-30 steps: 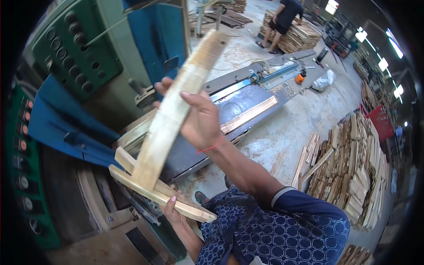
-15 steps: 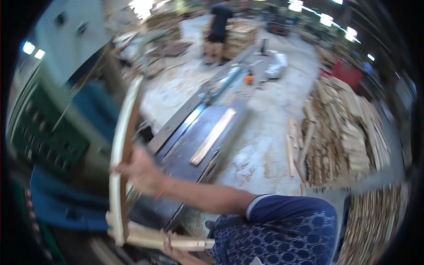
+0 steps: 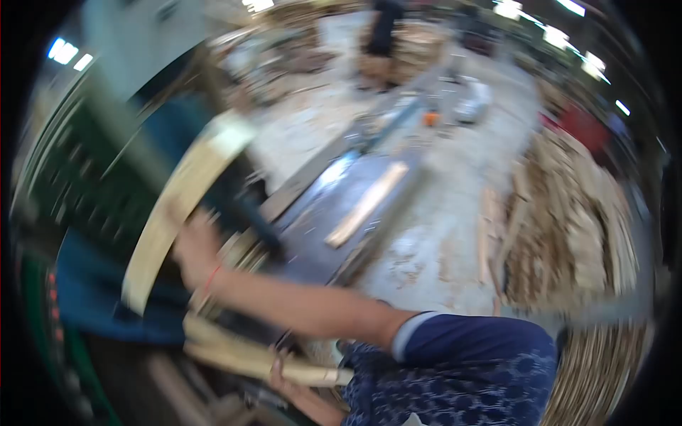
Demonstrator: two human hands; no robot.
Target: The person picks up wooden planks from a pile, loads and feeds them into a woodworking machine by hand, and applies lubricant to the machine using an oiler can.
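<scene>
- Right hand [image 3: 195, 245], red band [image 3: 212, 279] at its wrist: grip closed on a curved wooden slat [image 3: 186, 188]; finger detail lost to blur.
- Slat held raised at left, slanting, upper end far and right, lower end near and left, in front of the green control panel [image 3: 78, 167] and blue machine housing [image 3: 96, 284].
- Left hand [image 3: 283, 380], near, low: grip wrapped around a bundle of pale wooden strips [image 3: 234, 356], seemingly two pieces, forking at the left end; right end against the patterned shirt [image 3: 394, 387].
- Worktop [image 3: 302, 248] at centre, running far and right. On it, one straight board [image 3: 368, 204], well apart from both hands.
- More pale wood pieces [image 3: 245, 252] beyond the right wrist, at left of the worktop; count cannot be told.
- Orange object [image 3: 430, 118] on the far part, pale silvery bundle [image 3: 470, 99] to its right; both smeared.
- Large wood stack [image 3: 568, 220] at right; second stack [image 3: 604, 376] nearer. Sawdust-like litter on the floor [image 3: 408, 273] between worktop and large stack.
- Far off, a person in dark clothes [image 3: 384, 32] beside another timber pile [image 3: 418, 53].
</scene>
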